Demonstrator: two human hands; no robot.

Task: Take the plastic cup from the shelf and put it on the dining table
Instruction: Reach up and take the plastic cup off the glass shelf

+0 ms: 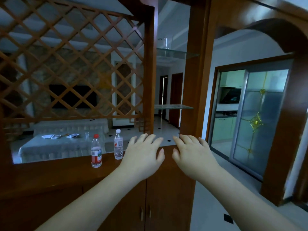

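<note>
A person stands at a wooden room divider with both arms stretched forward, the left hand [143, 154] and the right hand [191, 152] held palm-down with fingers spread, empty and gripping nothing. Both hang just above the divider's wooden counter [55, 170], well below the goal.

The clear plastic cup [166, 43] stands upright on the upper glass shelf [176, 53], high in the narrow bay between two wooden posts; a lower glass shelf [173, 107] beneath it appears bare. By all appearances the task has barely begun: the cup is untouched, and the reach upward, the grasp, the carry and the set-down all remain. The dining table cannot be identified with certainty; a cloth-covered table [55, 147] seen through the opening below the lattice screen [66, 64] may be it.

On the counter, left of the hands, stand two small water bottles: one with a red cap and red label [96, 152], one with a white cap [118, 145]. Both carry printed labels, but the lettering is too small and blurred to read, and no brand can be made out. To the right, a sliding glass door [260, 117] with a gold ornament opens on a kitchen.
</note>
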